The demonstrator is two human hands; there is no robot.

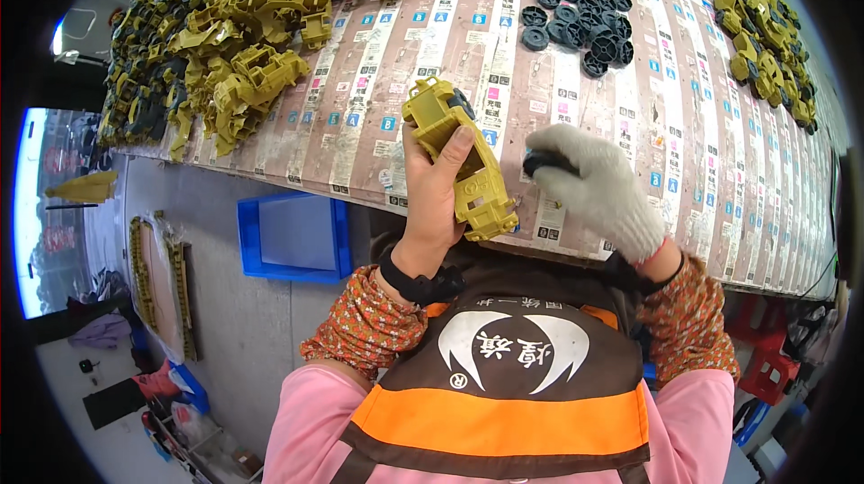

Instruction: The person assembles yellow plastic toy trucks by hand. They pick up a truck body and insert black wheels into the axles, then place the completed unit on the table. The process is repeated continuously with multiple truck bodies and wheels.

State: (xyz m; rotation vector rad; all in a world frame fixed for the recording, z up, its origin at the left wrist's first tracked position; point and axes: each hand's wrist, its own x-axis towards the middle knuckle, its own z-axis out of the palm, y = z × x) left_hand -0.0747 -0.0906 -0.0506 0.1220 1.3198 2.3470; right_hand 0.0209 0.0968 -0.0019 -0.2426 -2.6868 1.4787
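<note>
My bare left hand (pixel 434 189) grips a mustard-yellow plastic toy-car chassis (pixel 459 155), held tilted above the table's near edge, with one black wheel fitted at its far end. My right hand (pixel 594 185), in a white knit glove, pinches a black plastic wheel (pixel 543 161) just right of the chassis. A heap of loose black wheels (pixel 583 20) lies on the table beyond my right hand.
The table (pixel 684 124) is covered with strips of printed labels. A big pile of yellow chassis parts (pixel 225 43) fills its far left, another pile (pixel 765 25) the far right. A blue bin (pixel 292 236) sits on the floor left of me.
</note>
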